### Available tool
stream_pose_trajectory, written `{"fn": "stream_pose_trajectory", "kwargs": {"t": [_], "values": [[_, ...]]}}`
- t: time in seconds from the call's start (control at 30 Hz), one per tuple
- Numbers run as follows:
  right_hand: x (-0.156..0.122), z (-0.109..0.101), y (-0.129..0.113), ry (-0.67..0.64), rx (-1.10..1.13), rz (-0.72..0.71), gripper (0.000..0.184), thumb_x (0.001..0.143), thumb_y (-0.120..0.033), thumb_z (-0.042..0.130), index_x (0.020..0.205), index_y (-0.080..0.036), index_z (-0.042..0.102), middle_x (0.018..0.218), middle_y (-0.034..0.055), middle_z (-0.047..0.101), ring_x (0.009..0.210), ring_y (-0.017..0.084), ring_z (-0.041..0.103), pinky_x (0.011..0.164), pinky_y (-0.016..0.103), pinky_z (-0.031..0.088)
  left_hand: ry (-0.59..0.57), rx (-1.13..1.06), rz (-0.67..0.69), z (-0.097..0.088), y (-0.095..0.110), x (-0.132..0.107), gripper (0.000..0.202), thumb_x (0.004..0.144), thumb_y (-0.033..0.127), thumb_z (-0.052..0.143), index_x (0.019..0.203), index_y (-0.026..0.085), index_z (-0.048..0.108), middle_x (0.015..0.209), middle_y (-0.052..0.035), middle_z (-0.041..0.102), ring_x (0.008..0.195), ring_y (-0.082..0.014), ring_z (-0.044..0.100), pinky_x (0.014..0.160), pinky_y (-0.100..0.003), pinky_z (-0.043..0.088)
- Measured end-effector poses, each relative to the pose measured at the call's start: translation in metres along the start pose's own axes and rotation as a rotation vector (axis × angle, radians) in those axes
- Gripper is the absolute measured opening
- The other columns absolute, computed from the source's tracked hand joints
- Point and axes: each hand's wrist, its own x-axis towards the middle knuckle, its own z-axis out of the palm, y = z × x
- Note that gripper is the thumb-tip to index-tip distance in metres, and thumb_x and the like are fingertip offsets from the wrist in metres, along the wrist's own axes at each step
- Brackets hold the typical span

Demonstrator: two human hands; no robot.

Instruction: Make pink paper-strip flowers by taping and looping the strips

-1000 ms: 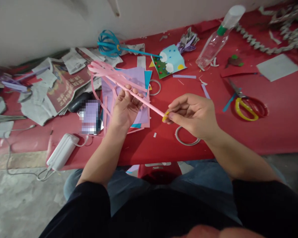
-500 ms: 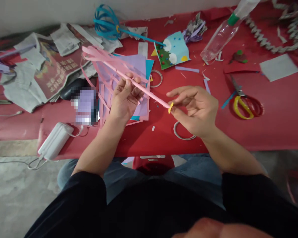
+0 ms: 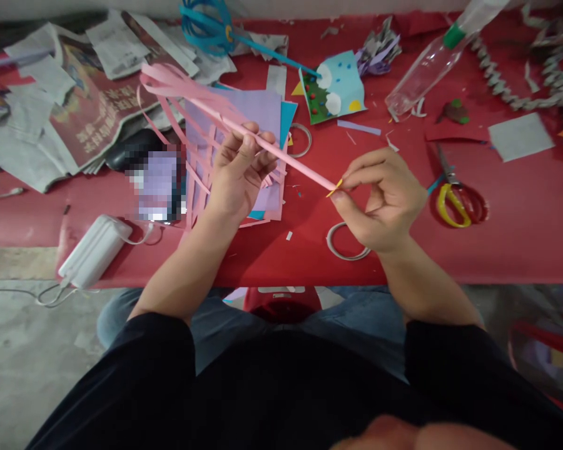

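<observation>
My left hand is closed around the middle of a thin pink paper stick, thumb on top. Loose pink paper strips fan out from the stick's far upper-left end. At its near right end sits a small yellow paper piece, seen almost edge-on. My right hand pinches this yellow piece between thumb and index finger against the stick's tip. Beneath my left hand lie lilac paper sheets, partly covered by pink strips.
Scissors with yellow and red handles lie at right. A tape ring rests near the front edge. Behind are a blue paper-strip ball on a stick, a painted card and a clear bottle. Newspaper covers the left.
My right hand has moved slightly right and up, its fingers closing more on the yellow piece, which has turned edge-on. My left hand keeps its hold on the stick. The view has shifted a little.
</observation>
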Motion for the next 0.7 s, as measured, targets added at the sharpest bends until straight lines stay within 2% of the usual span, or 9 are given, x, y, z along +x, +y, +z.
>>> {"fn": "stream_pose_trajectory", "kwargs": {"t": [0.1,0.23,0.37,0.5,0.7], "values": [[0.002,0.004,0.006,0.013,0.074,-0.098,0.008,0.094,-0.036,0.084,0.096,-0.034,0.076,0.099,0.0035,0.077,0.092,0.028,0.075,0.087,0.051,0.067,-0.062,0.035,0.046,-0.003,-0.002,0.003,0.014,0.107,0.035,0.080,0.112,0.024,0.075,0.109,-0.0003,0.083,0.096,-0.0161,0.087,0.085,-0.023,0.069],[0.006,0.011,0.016,0.057,0.152,-0.294,0.007,0.096,-0.029,0.084,0.098,-0.030,0.077,0.090,-0.0015,0.078,0.080,0.020,0.074,0.071,0.037,0.062,-0.133,0.092,0.120,-0.010,-0.006,0.007,0.030,0.095,0.050,0.092,0.111,0.030,0.076,0.110,0.0012,0.086,0.093,-0.0151,0.086,0.084,-0.021,0.070],[0.003,0.013,0.022,0.072,0.114,-0.227,0.007,0.098,-0.030,0.085,0.104,-0.028,0.080,0.089,-0.0030,0.081,0.076,0.018,0.077,0.067,0.034,0.061,-0.189,0.140,0.193,-0.012,-0.009,0.008,0.039,0.089,0.052,0.097,0.115,0.034,0.075,0.110,0.0025,0.086,0.091,-0.0146,0.085,0.083,-0.023,0.070],[-0.002,0.017,0.023,0.087,0.129,-0.135,0.009,0.100,-0.035,0.085,0.104,-0.029,0.080,0.088,-0.0031,0.081,0.069,0.017,0.077,0.064,0.034,0.063,-0.220,0.213,0.242,-0.006,-0.017,0.000,0.056,0.087,0.050,0.099,0.130,0.035,0.067,0.106,0.0007,0.085,0.106,-0.0205,0.085,0.090,-0.031,0.071],[-0.004,0.028,0.018,0.063,0.115,-0.154,0.003,0.101,-0.029,0.081,0.101,-0.028,0.078,0.088,-0.0035,0.080,0.068,0.016,0.075,0.066,0.033,0.065,-0.311,0.295,0.260,0.004,-0.036,-0.018,0.069,0.084,0.050,0.101,0.138,0.033,0.061,0.102,-0.0003,0.083,0.113,-0.0241,0.085,0.094,-0.036,0.070]]}}
